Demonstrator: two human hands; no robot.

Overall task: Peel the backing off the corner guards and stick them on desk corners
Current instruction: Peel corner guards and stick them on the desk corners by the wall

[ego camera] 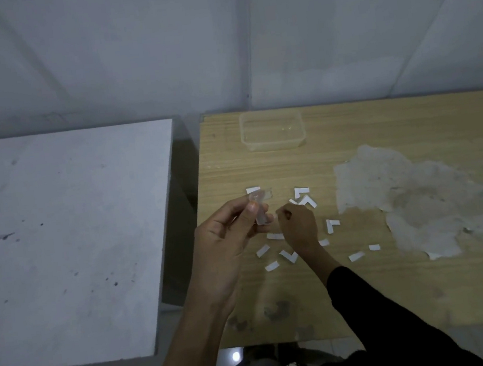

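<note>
The guard blurs in my left hand; my right hand hides part of a strip; the desk runs off right.

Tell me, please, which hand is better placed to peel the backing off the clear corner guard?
The right hand: its fingers are curled at the edge of the corner guard, seemingly pinching there, while the left hand grips and steadies it.

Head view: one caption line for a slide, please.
Left hand holds a clear corner guard; right hand pinches its lower end.
</note>
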